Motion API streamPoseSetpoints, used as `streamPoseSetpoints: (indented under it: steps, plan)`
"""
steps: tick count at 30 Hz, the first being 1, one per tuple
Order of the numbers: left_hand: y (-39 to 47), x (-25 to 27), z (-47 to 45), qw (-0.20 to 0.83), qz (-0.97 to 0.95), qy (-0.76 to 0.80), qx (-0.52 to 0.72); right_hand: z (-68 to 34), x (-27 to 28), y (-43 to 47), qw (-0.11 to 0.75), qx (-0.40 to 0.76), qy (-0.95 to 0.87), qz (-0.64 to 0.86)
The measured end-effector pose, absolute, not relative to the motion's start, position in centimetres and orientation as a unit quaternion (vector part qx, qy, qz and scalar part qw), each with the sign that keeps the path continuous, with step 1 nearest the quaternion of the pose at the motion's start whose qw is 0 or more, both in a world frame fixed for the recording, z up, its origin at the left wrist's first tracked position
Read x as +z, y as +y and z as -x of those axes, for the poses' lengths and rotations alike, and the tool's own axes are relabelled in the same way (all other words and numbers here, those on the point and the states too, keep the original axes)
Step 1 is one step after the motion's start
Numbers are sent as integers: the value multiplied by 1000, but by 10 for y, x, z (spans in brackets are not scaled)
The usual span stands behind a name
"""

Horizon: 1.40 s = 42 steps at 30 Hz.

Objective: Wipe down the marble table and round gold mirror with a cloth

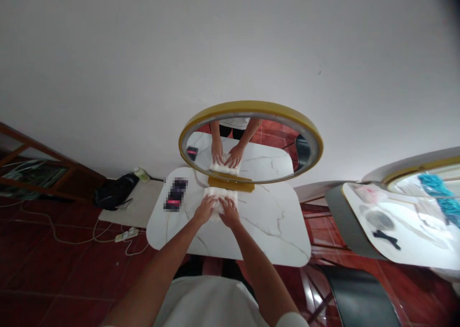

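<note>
A white, soft-looking folded cloth [220, 192] lies on the white marbled table [273, 221], just in front of the mirror's gold base [232, 183]. My left hand [205, 209] rests on the cloth's left part, fingers stretched out and pressed down. Over its right part lies my right hand [229, 212], palm down with the fingers spread. Both hands hide some of the cloth between and beneath them. Left of the cloth is a dark, pixelated rectangular item [176, 193] with a pink stripe.
An oval gold-rimmed mirror [251, 149] stands at the table's back and reflects both hands. A power strip [126, 234], cables, a black bag [117, 192] and a bottle [142, 174] are at left. A black chair [359, 293] and a second table [409, 250] stand at right.
</note>
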<state>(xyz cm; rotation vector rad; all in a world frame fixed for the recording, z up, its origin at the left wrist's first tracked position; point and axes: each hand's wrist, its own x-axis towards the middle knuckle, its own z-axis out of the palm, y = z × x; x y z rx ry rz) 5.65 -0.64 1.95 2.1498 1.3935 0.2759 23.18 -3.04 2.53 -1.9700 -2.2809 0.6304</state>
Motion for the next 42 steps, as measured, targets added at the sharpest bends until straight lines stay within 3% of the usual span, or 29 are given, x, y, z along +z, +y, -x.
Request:
streamPoseSetpoints:
  steps: [21,42]
  plan:
    - [-140,38,-44,308,-821,475,-71,-247,44,-166,-34,318,-746,584]
    - [3,26,-78,249,-823,504,79,-245,31,-19,27,223,-738,636]
